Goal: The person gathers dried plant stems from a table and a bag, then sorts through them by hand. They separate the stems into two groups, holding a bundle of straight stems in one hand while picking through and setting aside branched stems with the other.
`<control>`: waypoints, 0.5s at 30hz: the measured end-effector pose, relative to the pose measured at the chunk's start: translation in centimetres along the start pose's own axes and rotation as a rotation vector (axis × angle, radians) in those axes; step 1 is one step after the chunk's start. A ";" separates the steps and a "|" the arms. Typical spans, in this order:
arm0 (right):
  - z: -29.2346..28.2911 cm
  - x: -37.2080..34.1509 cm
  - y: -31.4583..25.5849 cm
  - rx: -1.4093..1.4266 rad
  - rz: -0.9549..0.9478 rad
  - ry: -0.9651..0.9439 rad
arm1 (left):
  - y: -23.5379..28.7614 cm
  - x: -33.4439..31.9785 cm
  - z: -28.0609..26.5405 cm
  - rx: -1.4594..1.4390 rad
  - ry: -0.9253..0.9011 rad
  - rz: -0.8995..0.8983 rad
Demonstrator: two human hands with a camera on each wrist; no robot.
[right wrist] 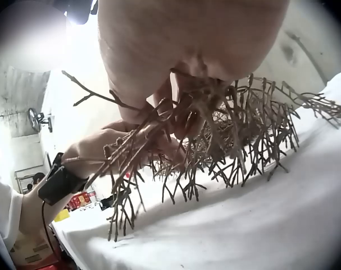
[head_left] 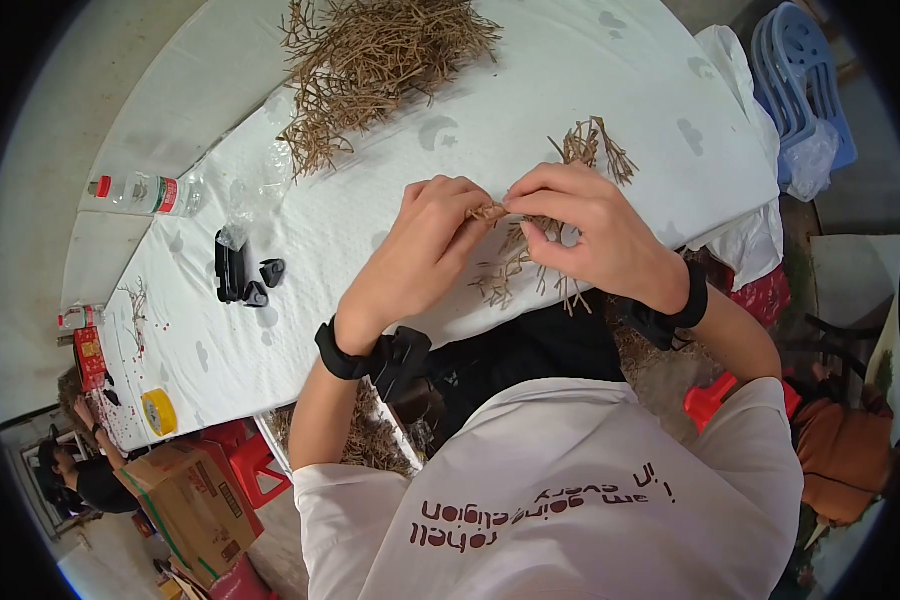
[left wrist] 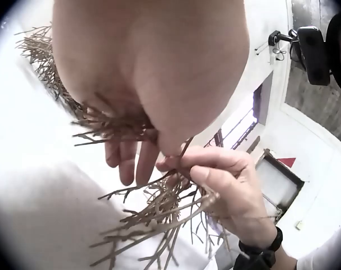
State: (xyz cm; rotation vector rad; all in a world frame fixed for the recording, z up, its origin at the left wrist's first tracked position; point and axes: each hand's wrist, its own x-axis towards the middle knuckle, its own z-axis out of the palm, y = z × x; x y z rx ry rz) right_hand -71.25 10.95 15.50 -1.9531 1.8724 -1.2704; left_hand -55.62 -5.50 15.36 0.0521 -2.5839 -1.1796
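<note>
Both hands meet over the near edge of the cloth-covered table, fingertips nearly together. My right hand (head_left: 598,228) holds a bunch of dry, branching brown twigs (right wrist: 249,126). Some stick out past its far side, and others hang below its fingers towards the lap. My left hand (head_left: 425,245) pinches a twig end between thumb and forefinger, close to the right fingertips. In the left wrist view, short twigs (left wrist: 117,128) are also tucked under its palm, their inner ends hidden by the fingers. A large heap of similar twigs (head_left: 380,65) lies farther back on the table.
A red-capped plastic bottle (head_left: 150,192), a black case (head_left: 230,268) and yellow tape (head_left: 158,411) sit on the left of the white tablecloth (head_left: 630,90). Blue stools (head_left: 795,80) are stacked at right. A cardboard box (head_left: 195,505) stands lower left, near another person (head_left: 95,485).
</note>
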 end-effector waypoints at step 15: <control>-0.9 -0.2 -0.5 -0.142 0.029 -0.274 | 1.2 0.4 1.0 -0.111 -0.262 -0.401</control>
